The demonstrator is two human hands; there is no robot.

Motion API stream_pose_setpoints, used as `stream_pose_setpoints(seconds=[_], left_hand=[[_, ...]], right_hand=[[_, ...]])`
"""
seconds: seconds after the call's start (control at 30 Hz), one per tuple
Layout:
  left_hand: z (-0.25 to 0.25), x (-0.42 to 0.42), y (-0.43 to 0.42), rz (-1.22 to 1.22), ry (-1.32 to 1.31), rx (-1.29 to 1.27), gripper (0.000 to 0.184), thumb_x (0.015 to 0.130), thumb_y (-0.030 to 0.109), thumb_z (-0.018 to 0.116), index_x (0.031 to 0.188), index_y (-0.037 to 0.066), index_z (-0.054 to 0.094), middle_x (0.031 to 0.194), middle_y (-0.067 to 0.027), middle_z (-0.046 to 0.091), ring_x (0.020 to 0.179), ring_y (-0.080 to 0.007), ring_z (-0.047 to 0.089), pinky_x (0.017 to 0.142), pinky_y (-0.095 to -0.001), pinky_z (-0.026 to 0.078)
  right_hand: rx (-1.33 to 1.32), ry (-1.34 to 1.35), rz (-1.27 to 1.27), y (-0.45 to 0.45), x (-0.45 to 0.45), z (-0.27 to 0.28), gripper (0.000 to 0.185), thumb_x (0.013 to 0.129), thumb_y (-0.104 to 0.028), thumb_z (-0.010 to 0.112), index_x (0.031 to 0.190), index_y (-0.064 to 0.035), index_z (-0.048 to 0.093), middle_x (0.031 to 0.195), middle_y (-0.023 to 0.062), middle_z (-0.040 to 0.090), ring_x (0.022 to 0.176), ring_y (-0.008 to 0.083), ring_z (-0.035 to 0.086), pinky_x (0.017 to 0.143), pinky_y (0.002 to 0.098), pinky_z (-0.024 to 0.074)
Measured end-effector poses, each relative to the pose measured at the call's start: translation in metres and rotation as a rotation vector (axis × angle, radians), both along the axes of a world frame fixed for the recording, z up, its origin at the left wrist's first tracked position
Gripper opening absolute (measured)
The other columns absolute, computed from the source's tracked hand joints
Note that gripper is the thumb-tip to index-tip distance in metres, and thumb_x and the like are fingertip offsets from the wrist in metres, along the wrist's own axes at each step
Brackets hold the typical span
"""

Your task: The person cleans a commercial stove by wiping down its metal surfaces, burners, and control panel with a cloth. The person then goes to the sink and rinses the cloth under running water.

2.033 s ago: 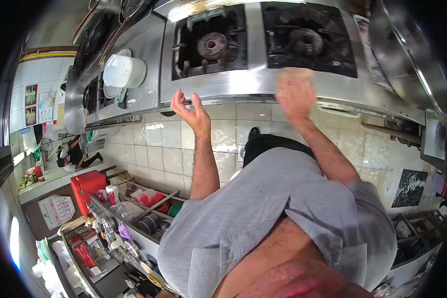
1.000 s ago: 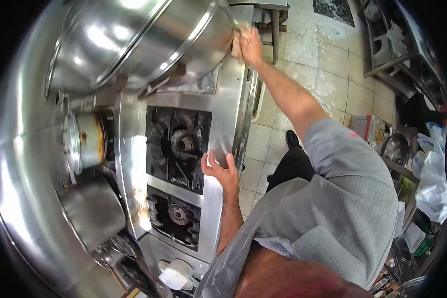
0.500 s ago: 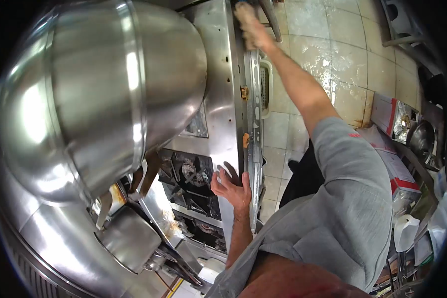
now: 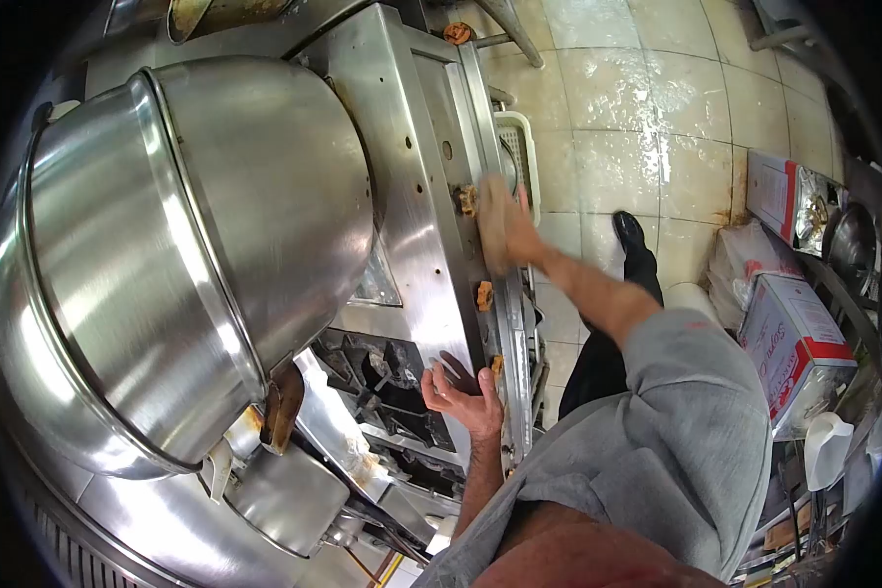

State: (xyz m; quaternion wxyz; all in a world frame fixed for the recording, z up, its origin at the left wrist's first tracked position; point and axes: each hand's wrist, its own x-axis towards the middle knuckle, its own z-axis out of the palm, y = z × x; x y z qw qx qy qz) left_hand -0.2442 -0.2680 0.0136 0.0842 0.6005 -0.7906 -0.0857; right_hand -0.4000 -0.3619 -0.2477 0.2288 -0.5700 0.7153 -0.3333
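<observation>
My right hand (image 4: 510,230) is blurred by motion at the front face of the steel stove, pressing a beige cloth (image 4: 493,223) against it beside the orange knobs (image 4: 484,295). My left hand (image 4: 467,402) has its fingers spread and holds nothing; it is at the front edge of the steel stove top (image 4: 426,265), near the black burner grates (image 4: 402,392). A large rounded steel vessel (image 4: 265,157) stands over the left part of the stove.
A pale basket (image 4: 529,147) sits below the stove front. Wet floor tiles (image 4: 617,98) extend to the right. Boxes with red edges (image 4: 792,343), a plastic bag (image 4: 740,265) and a white jug (image 4: 826,451) are at the right. A square steel pan (image 4: 289,500) is at the lower left.
My right hand has come back with the cloth from the far end of the stove, along its front toward my body. My left hand stays spread at the edge. The view has shifted.
</observation>
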Motion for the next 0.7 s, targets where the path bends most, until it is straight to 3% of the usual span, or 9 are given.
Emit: stream_pose_setpoints(seconds=[0.13, 0.27, 0.33, 0.37, 0.47, 0.5, 0.57, 0.63, 0.7], left_hand=[[0.002, -0.002, 0.002, 0.005, 0.04, 0.0, 0.071, 0.083, 0.041, 0.058, 0.13, -0.002, 0.027, 0.129, -0.0219, 0.02, 0.119, -0.0354, 0.022, 0.097, -0.0506, 0.023], [0.002, -0.002, 0.002, 0.005, 0.013, 0.005, 0.07, 0.083, 0.04, 0.058, 0.13, -0.002, 0.027, 0.129, -0.0218, 0.02, 0.119, -0.0353, 0.022, 0.097, -0.0507, 0.022], [0.001, -0.003, 0.002, 0.012, 0.092, 0.018, 0.07, 0.084, 0.04, 0.057, 0.131, -0.002, 0.027, 0.129, -0.022, 0.019, 0.119, -0.0352, 0.021, 0.098, -0.0507, 0.021], [0.001, -0.004, 0.002, 0.024, 0.077, 0.021, 0.07, 0.084, 0.04, 0.057, 0.131, -0.002, 0.027, 0.129, -0.022, 0.019, 0.119, -0.0352, 0.021, 0.098, -0.0507, 0.021], [0.002, -0.001, 0.002, -0.01, 0.096, 0.045, 0.07, 0.085, 0.04, 0.056, 0.132, -0.002, 0.025, 0.131, -0.0229, 0.017, 0.121, -0.0356, 0.019, 0.1, -0.05, 0.019], [0.0, -0.003, 0.001, -0.008, 0.098, 0.046, 0.07, 0.085, 0.04, 0.056, 0.132, -0.002, 0.025, 0.131, -0.0229, 0.017, 0.121, -0.0356, 0.019, 0.1, -0.05, 0.019], [0.003, -0.005, 0.0, -0.009, 0.147, 0.051, 0.071, 0.085, 0.04, 0.056, 0.132, -0.001, 0.024, 0.131, -0.0226, 0.017, 0.122, -0.0355, 0.018, 0.1, -0.0502, 0.019], [0.002, -0.002, 0.001, -0.019, 0.096, 0.049, 0.071, 0.085, 0.04, 0.056, 0.133, -0.001, 0.024, 0.131, -0.0225, 0.017, 0.122, -0.0353, 0.018, 0.1, -0.0507, 0.02], [0.001, 0.002, 0.003, -0.041, 0.162, 0.05, 0.07, 0.085, 0.04, 0.056, 0.133, 0.0, 0.024, 0.132, -0.0229, 0.017, 0.123, -0.0354, 0.018, 0.1, -0.0509, 0.02]], right_hand=[[-0.444, -0.609, -0.18, -0.136, -0.089, 0.008, 0.047, 0.089, -0.024, 0.046, 0.131, -0.0058, 0.036, 0.139, 0.0135, 0.03, 0.124, 0.0259, 0.032, 0.101, 0.0387, 0.0283], [-0.528, -0.545, -0.138, -0.16, -0.103, 0.06, 0.052, 0.095, -0.021, 0.036, 0.141, -0.005, 0.017, 0.145, 0.0151, 0.02, 0.135, 0.026, 0.015, 0.109, 0.0337, 0.0149], [-0.672, -0.705, -0.35, -0.188, -0.114, 0.058, 0.05, 0.096, -0.022, 0.033, 0.14, -0.0047, 0.018, 0.144, 0.0157, 0.022, 0.133, 0.0254, 0.019, 0.109, 0.0316, 0.0156], [-0.627, -1.099, -0.398, -0.187, -0.128, 0.091, 0.048, 0.096, -0.023, 0.034, 0.138, -0.004, 0.022, 0.141, 0.0155, 0.028, 0.131, 0.0254, 0.024, 0.108, 0.0323, 0.0188], [-0.671, -1.117, -0.554, -0.221, -0.158, 0.06, 0.031, 0.087, -0.026, 0.05, 0.109, -0.0052, 0.055, 0.114, 0.0068, 0.054, 0.099, 0.0259, 0.052, 0.082, 0.0395, 0.043], [-0.484, -0.436, -0.479, -0.21, -0.163, 0.023, 0.03, 0.082, -0.021, 0.053, 0.107, -0.0043, 0.057, 0.114, 0.0104, 0.054, 0.101, 0.029, 0.051, 0.082, 0.0405, 0.0415], [-0.533, 0.084, -0.479, -0.171, -0.141, -0.003, 0.04, 0.076, -0.016, 0.054, 0.113, -0.0039, 0.053, 0.112, 0.016, 0.053, 0.105, 0.0328, 0.046, 0.086, 0.041, 0.0377], [-0.418, -0.016, -0.413, -0.1, -0.085, 0.012, 0.044, 0.075, -0.012, 0.053, 0.118, -0.0012, 0.049, 0.113, 0.0195, 0.051, 0.109, 0.0345, 0.042, 0.089, 0.0424, 0.0345], [-0.21, -0.743, -0.306, -0.006, -0.018, 0.045, 0.047, 0.076, -0.009, 0.051, 0.121, 0.0032, 0.044, 0.122, 0.0231, 0.04, 0.114, 0.0391, 0.036, 0.09, 0.0473, 0.0324]])
